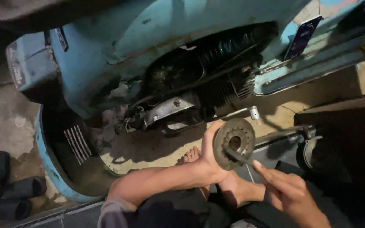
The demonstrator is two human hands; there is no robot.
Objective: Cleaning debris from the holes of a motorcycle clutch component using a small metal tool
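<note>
L hand (211,155) on toothed metal disc (234,142), R hand (291,195) w/ thin tool (238,157) at hub

A dark blue rectangular sticker (302,37) stands near the upper right, stuck on the pale blue wall above the scooter's footboard, tilted so its top leans right; it carries small light marks too blurred to tell. A small dark oblong badge (61,39) sits at the upper left on the light blue scooter body, slanted, with a thin pale edge. Just left of it, on the darker blue-grey rear panel (26,63), runs a strip of faint pale lettering (17,76), set slantwise. No packages or screens show
</note>
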